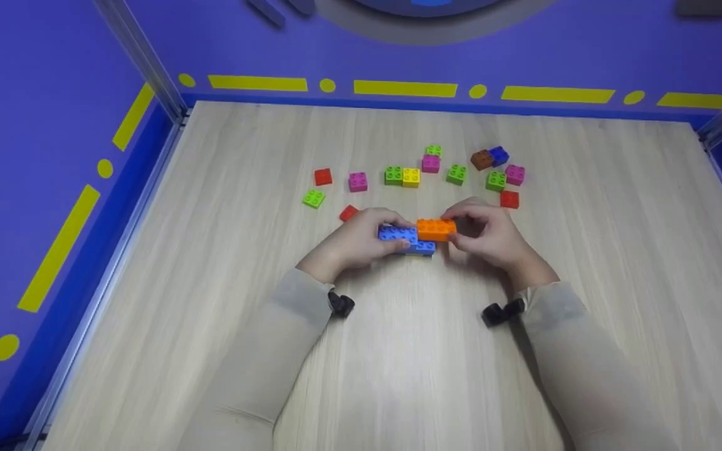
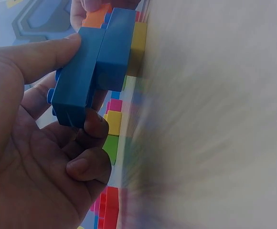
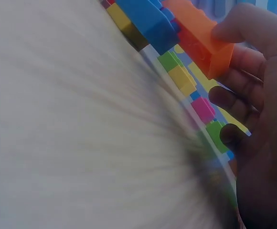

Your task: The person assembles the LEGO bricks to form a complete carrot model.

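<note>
My left hand (image 1: 361,241) grips a long blue brick (image 2: 76,76) between thumb and fingers. That brick sits offset on a second long blue brick (image 2: 114,52), which lies lower and farther right. Beneath the lower blue brick is a yellow brick (image 2: 137,50), largely hidden from the head view. Between thumb and fingertips, my right hand (image 1: 492,235) pinches a long orange brick (image 1: 436,230) by its right end. The orange brick is beside the upper blue brick, its left part over the studs of the lower one. In the right wrist view its hollow underside shows.
Small bricks lie in a loose band beyond the hands: a red brick (image 1: 323,176), a pink brick (image 1: 358,181), a yellow brick (image 1: 411,178) beside a green one, and a brown brick (image 1: 481,160) touching a dark blue one. Blue panels (image 1: 398,56) border the wooden table (image 1: 210,250).
</note>
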A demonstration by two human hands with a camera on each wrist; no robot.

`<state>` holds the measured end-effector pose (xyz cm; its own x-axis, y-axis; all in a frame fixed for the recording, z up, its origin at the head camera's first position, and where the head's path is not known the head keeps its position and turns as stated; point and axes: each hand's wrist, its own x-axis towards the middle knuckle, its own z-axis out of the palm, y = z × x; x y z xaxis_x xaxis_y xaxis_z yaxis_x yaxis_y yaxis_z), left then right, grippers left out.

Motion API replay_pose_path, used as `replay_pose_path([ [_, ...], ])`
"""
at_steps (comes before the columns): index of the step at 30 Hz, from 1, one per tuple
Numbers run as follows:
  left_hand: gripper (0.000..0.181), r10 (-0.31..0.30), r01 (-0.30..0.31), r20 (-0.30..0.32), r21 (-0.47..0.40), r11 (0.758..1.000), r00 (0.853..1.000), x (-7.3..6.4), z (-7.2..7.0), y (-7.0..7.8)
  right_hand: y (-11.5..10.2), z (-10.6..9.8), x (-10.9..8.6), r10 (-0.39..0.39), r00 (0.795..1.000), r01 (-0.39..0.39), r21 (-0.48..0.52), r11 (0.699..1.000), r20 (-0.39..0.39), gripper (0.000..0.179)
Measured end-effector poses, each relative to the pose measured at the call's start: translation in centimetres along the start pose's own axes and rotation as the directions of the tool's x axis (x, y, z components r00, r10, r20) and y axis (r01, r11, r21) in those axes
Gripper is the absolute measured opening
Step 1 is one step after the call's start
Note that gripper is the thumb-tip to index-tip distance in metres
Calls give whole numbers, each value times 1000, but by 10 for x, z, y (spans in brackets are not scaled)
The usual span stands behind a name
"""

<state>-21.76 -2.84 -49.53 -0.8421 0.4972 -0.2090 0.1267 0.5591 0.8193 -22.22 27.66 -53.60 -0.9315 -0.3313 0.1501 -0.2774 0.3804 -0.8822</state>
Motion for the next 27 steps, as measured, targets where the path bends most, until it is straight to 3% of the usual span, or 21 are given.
replay_pose_path([
  [6,36,-16,16,3,5,1000,1000,-1,0,1,-1,1,0,-19,999,20,-25,999,41,32],
  [14,36,24,-24,-6,-6,1000,1000,-1,1,0,-5,3,-2,-82,990,81,20,997,114,35],
  [27,35,44,-44,-8,11,999,999,0,1,-2,-26,15,-2,3,993,8,-92,996,118,24],
])
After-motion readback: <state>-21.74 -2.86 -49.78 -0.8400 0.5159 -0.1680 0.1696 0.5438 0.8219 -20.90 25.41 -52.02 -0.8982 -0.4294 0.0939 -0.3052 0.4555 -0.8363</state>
